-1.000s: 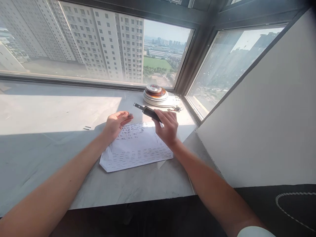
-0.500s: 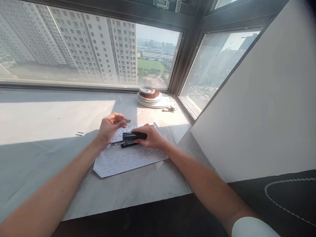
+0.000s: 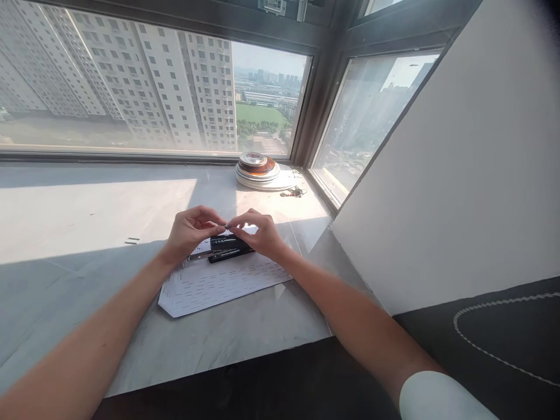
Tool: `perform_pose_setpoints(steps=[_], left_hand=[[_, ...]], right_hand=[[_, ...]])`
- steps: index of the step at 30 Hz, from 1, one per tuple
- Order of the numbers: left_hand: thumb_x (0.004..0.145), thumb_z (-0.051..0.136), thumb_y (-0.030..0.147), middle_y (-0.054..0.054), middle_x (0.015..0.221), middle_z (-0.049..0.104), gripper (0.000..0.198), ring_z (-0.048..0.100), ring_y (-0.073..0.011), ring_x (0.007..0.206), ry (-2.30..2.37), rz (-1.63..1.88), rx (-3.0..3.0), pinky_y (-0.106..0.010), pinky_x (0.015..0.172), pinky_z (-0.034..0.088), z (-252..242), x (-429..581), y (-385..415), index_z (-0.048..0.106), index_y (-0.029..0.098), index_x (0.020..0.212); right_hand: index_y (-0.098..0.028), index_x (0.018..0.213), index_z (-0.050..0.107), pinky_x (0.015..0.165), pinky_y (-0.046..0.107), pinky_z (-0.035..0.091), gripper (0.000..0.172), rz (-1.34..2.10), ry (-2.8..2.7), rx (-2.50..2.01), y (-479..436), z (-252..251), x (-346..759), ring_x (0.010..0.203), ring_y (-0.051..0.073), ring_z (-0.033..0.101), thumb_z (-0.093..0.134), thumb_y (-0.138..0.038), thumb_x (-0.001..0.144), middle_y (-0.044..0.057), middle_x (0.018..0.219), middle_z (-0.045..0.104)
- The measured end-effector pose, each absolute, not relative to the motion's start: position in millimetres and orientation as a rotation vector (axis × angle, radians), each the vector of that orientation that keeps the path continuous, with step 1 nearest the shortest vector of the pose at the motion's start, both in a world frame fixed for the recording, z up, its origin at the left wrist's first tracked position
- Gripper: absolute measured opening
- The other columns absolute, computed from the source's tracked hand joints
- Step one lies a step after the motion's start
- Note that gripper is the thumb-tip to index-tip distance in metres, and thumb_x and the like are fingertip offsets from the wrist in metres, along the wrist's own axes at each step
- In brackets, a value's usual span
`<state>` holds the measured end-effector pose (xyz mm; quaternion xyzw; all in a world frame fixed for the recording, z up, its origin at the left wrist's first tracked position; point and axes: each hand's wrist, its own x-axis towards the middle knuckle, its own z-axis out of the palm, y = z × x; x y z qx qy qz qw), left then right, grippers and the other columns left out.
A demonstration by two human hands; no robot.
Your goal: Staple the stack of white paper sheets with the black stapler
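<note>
Above the paper, my left hand and my right hand meet fingertip to fingertip. Both are closed in a pinch on a small strip of staples, mostly hidden by the fingers. Just below them a black stapler lies on the paper, its metal magazine sticking out to the left. The white sheets of paper carry rows of short dark marks that look like staples.
More staple strips lie on the marble sill to the left. At the back, near the window corner, stand stacked plates or lids with a small dark tangled item beside them. A white wall slopes along the right.
My right hand has let go of the stapler and moved up to the staple strip in my left hand. The stapler now rests on the paper. The view has shifted slightly.
</note>
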<state>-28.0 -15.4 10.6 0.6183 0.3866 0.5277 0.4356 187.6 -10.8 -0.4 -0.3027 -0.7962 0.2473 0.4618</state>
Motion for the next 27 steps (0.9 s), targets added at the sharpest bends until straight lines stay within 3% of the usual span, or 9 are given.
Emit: perform_pose_setpoints(steps=[6,9,13,16,18,21,24,27], left_hand=[[0.067,0.092,0.035,-0.008,0.093,0.076,0.034,0.072,-0.0241,0.093,0.943,1.286,1.595,-0.041,0.086,0.061,14.8,-28.2,-16.0,0.075,0.022,0.094],[0.073,0.088,0.040,-0.009,0.096,0.075,0.035,0.070,-0.0249,0.097,0.928,1.323,1.608,-0.038,0.081,0.060,16.8,-29.3,-15.8,0.074,0.022,0.100],[0.082,0.076,0.045,-0.008,0.088,0.074,0.030,0.066,-0.0211,0.079,1.055,1.382,1.591,-0.033,0.069,0.054,14.2,-32.6,-10.5,0.074,0.020,0.099],[0.087,0.065,0.044,-0.005,0.074,0.072,0.024,0.058,-0.0178,0.061,1.436,1.323,1.749,-0.030,0.063,0.046,13.1,-40.8,-4.1,0.073,0.021,0.086],[0.089,0.061,0.040,-0.002,0.068,0.070,0.022,0.057,-0.0185,0.059,1.756,1.250,1.887,-0.031,0.067,0.044,15.5,-53.2,-1.0,0.072,0.022,0.083],[0.091,0.053,0.034,-0.003,0.077,0.073,0.021,0.062,-0.0231,0.074,2.058,1.185,1.949,-0.034,0.078,0.046,21.0,-85.6,-1.4,0.070,0.023,0.094],[0.090,0.047,0.028,-0.009,0.101,0.073,0.026,0.061,-0.0321,0.104,2.299,1.081,1.968,-0.043,0.093,0.046,18.6,-128.8,-9.7,0.070,0.023,0.101],[0.083,0.054,0.027,-0.017,0.133,0.065,0.037,0.054,-0.0431,0.124,2.479,0.785,1.915,-0.055,0.099,0.045,4.2,-166.1,-24.8,0.071,0.020,0.116]], right_hand=[[-0.023,0.093,0.071,0.079,0.031,0.053,0.009,0.612,-1.844,-0.834,-11.2,3.5,187.3,0.082,0.014,0.065,0.064,-0.029,0.093,0.001,0.092,0.075],[-0.022,0.090,0.070,0.077,0.032,0.052,0.012,0.619,-1.686,-0.949,1.6,3.5,198.5,0.079,0.016,0.063,0.062,-0.031,0.089,0.003,0.090,0.074],[-0.022,0.073,0.062,0.068,0.031,0.047,0.009,0.507,-1.398,-1.247,31.6,-2.8,235.4,0.073,0.017,0.057,0.057,-0.028,0.079,0.001,0.078,0.067],[-0.023,0.065,0.055,0.059,0.030,0.040,0.008,0.484,-1.281,-1.529,49.3,-11.8,265.9,0.063,0.017,0.052,0.055,-0.026,0.073,-0.001,0.065,0.059],[-0.023,0.063,0.052,0.056,0.030,0.037,0.009,0.506,-1.259,-1.683,54.7,-17.1,279.6,0.059,0.017,0.050,0.057,-0.024,0.070,-0.002,0.060,0.056],[-0.024,0.057,0.045,0.057,0.031,0.036,0.021,0.482,-1.279,-1.795,55.1,-20.1,288.3,0.054,0.016,0.046,0.059,-0.021,0.072,-0.003,0.052,0.047],[-0.025,0.052,0.037,0.060,0.032,0.038,0.034,0.423,-1.299,-1.775,51.5,-16.9,289.7,0.052,0.015,0.041,0.059,-0.020,0.078,-0.004,0.046,0.035],[-0.026,0.050,0.035,0.063,0.033,0.039,0.041,0.362,-1.325,-1.602,48.2,-11.4,289.1,0.054,0.016,0.041,0.059,-0.020,0.083,-0.004,0.046,0.032]])
